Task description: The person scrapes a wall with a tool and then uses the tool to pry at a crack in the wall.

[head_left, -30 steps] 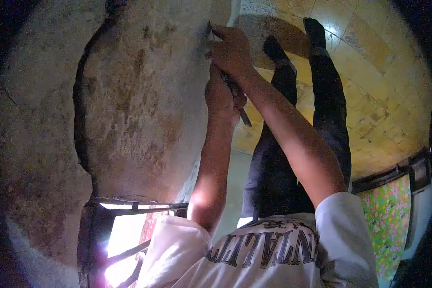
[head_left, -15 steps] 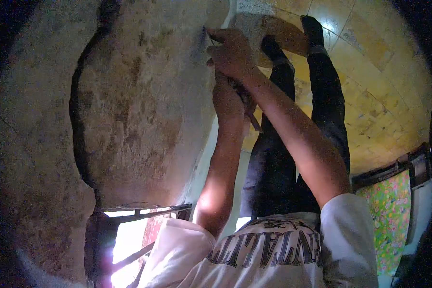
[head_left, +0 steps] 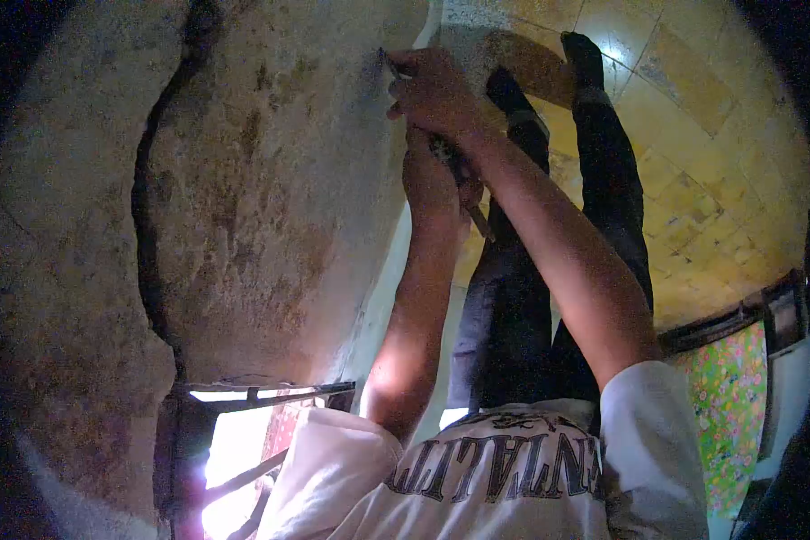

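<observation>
Plaster, rough and stained brown, covers the wall (head_left: pixel 270 198) that fills the left half of the head view, with a dark crack (head_left: pixel 142 225) curving down through it. The person's right hand (head_left: pixel 436 90) is raised against this wall, its fingers curled tight round the upper part of a slim dark tool (head_left: pixel 447 150). The tool's tip meets the plaster just beside the fingertips. The left hand (head_left: pixel 432 184) sits right below the right one, touching its wrist, and is closed in a fist round the same tool. The tool's lower end pokes out past the left hand — slanting down and to the right.

Both forearms run down to the short white sleeves of a printed T-shirt (head_left: pixel 504 477) at the bottom edge. Beyond the arms, legs in black trousers (head_left: pixel 603 180) stretch away over a yellow tiled floor (head_left: pixel 702 126). A barred window (head_left: pixel 243 423) glows brightly at the foot of the wall, lower left. A green floral cloth (head_left: pixel 729 405) hangs at the lower right, well apart from the hands.
</observation>
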